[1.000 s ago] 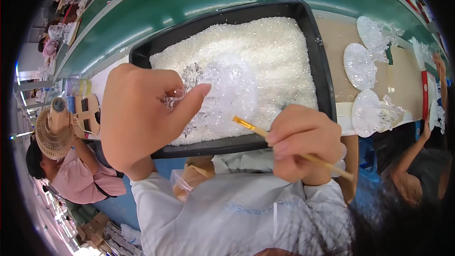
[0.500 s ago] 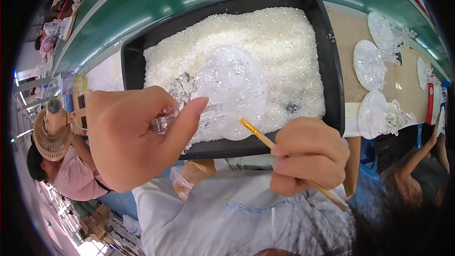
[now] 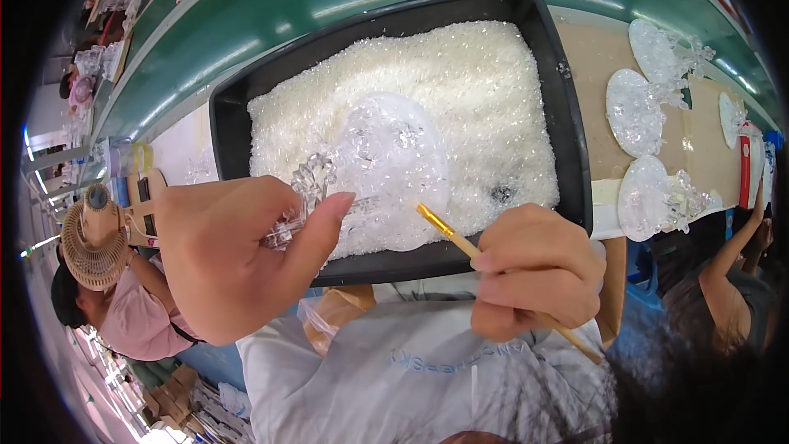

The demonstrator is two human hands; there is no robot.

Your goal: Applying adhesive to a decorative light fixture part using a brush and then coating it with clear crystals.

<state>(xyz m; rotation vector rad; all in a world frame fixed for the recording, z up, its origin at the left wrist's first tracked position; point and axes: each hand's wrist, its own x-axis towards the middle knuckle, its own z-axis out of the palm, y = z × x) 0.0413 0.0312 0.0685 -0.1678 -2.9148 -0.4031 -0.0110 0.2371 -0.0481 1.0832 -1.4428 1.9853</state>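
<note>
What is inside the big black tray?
The black tray is filled with tiny white sparkly crystals. A clear plastic ornament, held by the left hand, covers part of them. The tray's bottom is hidden under the crystals.

I see my left hand [image 3: 234, 259] at eight o'clock, thumb and fingers pinched closed. My right hand [image 3: 538, 271] sits at four o'clock, curled into a writing grip.
</note>
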